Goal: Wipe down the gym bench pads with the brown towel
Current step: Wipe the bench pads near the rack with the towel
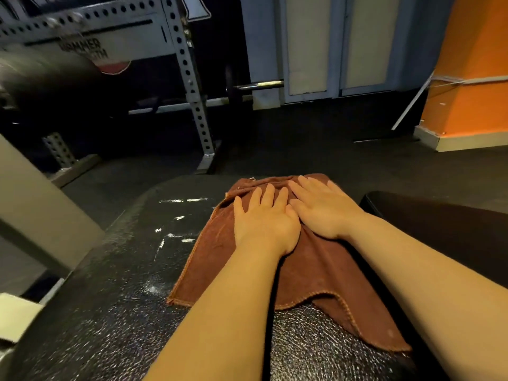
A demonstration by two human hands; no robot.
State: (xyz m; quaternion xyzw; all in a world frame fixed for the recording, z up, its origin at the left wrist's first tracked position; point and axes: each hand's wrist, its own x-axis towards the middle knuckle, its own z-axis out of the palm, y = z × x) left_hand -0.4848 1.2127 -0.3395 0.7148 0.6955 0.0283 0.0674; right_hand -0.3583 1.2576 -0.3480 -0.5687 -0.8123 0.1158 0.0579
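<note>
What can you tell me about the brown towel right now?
The brown towel looks like soft, plush cloth with a stitched, lighter orange hem. It lies spread flat on the black textured bench pad, slightly rumpled at its far end, its near edge wavy with one corner trailing to the right. The left hand and right hand press on its far part, side by side, fingers straight.

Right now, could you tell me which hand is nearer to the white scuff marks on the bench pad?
Left. The left hand presses flat on the brown towel just right of the white scuff marks; the right hand lies beyond it, farther away.
</note>
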